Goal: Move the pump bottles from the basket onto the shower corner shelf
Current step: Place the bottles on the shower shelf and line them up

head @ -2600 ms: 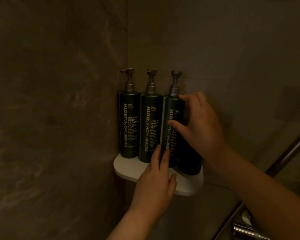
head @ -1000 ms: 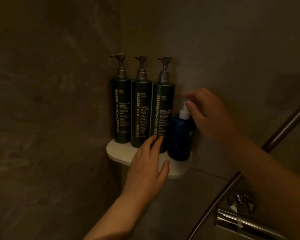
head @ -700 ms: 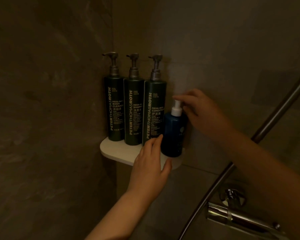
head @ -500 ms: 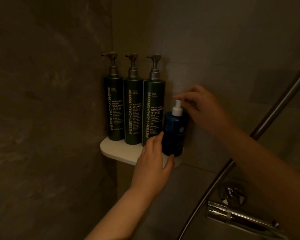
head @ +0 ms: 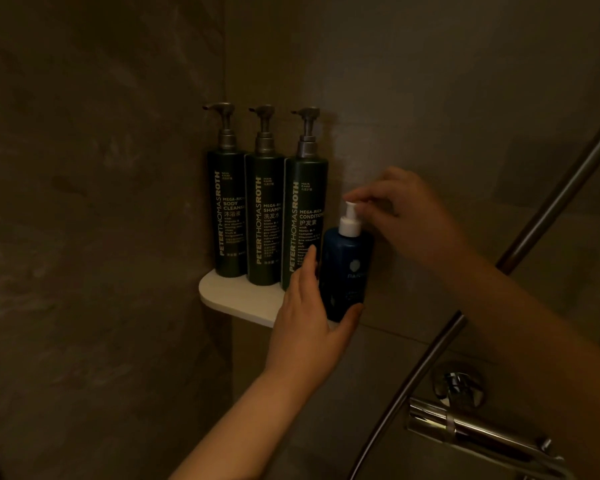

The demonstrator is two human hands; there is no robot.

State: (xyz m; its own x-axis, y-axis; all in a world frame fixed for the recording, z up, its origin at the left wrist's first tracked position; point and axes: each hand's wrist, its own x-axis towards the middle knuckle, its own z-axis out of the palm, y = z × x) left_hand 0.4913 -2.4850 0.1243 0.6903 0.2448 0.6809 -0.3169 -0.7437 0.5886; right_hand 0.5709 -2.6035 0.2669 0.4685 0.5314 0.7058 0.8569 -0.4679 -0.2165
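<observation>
Three tall dark green pump bottles stand in a row on the white corner shelf [head: 229, 299]: body cleanser [head: 226, 216], shampoo [head: 264, 223] and conditioner [head: 303, 220]. A shorter blue pump bottle [head: 347, 271] with a white pump stands at the shelf's right end. My left hand [head: 309, 327] cups the blue bottle's lower left side, thumb under its base. The fingertips of my right hand [head: 406, 216] pinch the white pump head. No basket is in view.
Dark stone tile walls meet in the corner behind the shelf. A metal shower hose or rail [head: 548, 209] runs diagonally at the right. A chrome mixer valve [head: 465, 414] sits at the lower right below my right forearm.
My left hand slid right from the conditioner's base onto the blue bottle. My right hand went from the conditioner to the blue bottle's pump head. The view shifted slightly.
</observation>
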